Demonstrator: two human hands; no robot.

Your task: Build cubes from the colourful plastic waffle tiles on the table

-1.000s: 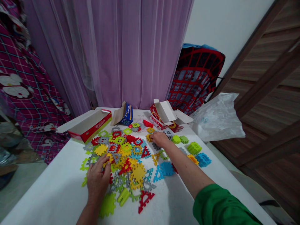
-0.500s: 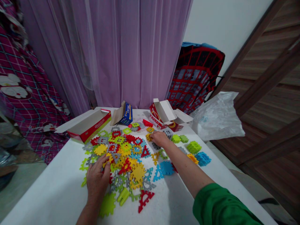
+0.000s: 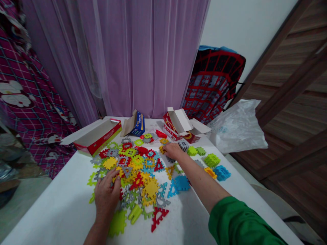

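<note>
Many flat, toothed plastic building pieces (image 3: 150,188) in red, yellow, grey, blue and green lie in a loose heap. My left hand (image 3: 107,190) is at the heap's near left side, thumb and fingers curled round a yellow building piece (image 3: 115,177) partly hidden by them. Farther off, my right hand (image 3: 171,150) reaches across the table, its fingertips closed on a yellow building piece (image 3: 161,149). Grey building pieces (image 3: 170,159) lie just below that hand. Close to my left hand are a large lime-green piece (image 3: 118,223) and a lime-green two-pronged piece (image 3: 135,214).
On the white table (image 3: 63,200), a red open box (image 3: 98,137) stands left, a blue box (image 3: 138,124) at the back and red boxes (image 3: 176,127) back right. Small stacks of green pieces (image 3: 212,160) and blue pieces (image 3: 221,173) sit right. A plastic bag (image 3: 237,127) hangs over the right edge.
My right hand and forearm have shifted very slightly left, still at the yellow piece. My left hand stays in place among the pieces.
</note>
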